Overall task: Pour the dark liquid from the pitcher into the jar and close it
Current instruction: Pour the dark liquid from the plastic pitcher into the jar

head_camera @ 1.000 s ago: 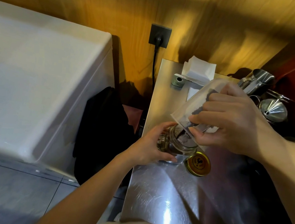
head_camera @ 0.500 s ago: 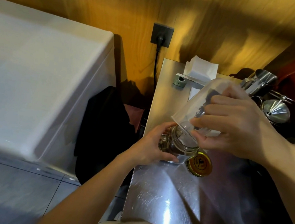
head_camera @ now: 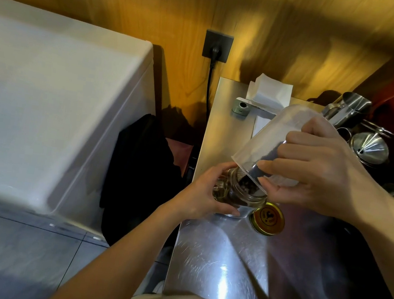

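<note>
Both hands were closed on glassware: the right hand (head_camera: 320, 166) had its grip wrapped around the clear pitcher (head_camera: 276, 137), which was tipped steeply with its rim down over the mouth of the jar (head_camera: 243, 193), and the left hand (head_camera: 207, 196) had its grip around the jar's side, holding it upright on the steel counter (head_camera: 225, 267). Dark liquid (head_camera: 262, 163) lay along the lower wall of the pitcher and ran down into the jar, which already held some. The gold lid (head_camera: 267, 218) lay flat on the counter just beside the jar. Farther back sat a folded white paper (head_camera: 269, 93), and a metal funnel (head_camera: 368, 148) stood to the right.
</note>
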